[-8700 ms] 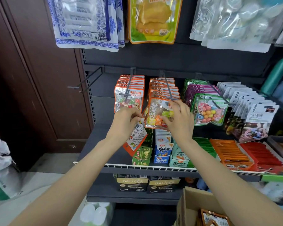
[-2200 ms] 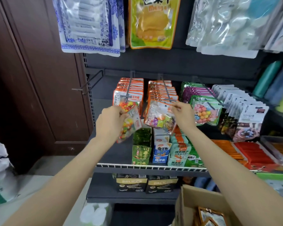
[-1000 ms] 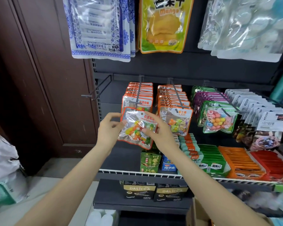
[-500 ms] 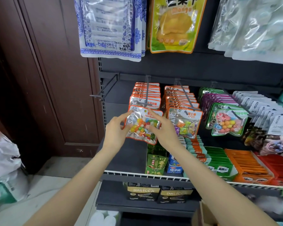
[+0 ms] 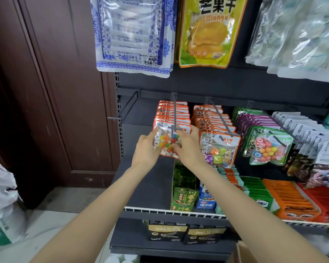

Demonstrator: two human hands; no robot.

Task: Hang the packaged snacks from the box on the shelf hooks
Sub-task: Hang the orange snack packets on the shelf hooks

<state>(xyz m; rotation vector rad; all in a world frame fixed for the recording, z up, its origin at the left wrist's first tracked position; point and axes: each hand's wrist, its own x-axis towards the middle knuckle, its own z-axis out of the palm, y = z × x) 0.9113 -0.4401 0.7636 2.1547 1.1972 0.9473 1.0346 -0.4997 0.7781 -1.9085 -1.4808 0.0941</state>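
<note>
Both my hands hold one orange-edged clear candy packet (image 5: 166, 144) at the tip of the left loaded shelf hook (image 5: 174, 118). My left hand (image 5: 145, 150) grips its left edge. My right hand (image 5: 188, 147) pinches its right side near the top. The packet's header sits right at the hook's crossbar end, in front of a row of matching orange packets (image 5: 172, 113). Whether the hook passes through its hole I cannot tell. A corner of the cardboard box (image 5: 239, 252) shows at the bottom right.
An empty hook (image 5: 124, 109) sticks out to the left. A second orange row (image 5: 215, 122), green and purple candy packs (image 5: 268, 147) and white packs (image 5: 310, 133) hang to the right. Below is a shelf with a white wire front rail (image 5: 160, 210) and boxed snacks. Large bags hang above.
Both hands have lifted the candy packet up and back to the tip of the left hook. Earlier my right hand left the second hook's front packet and joined the left on this one.
</note>
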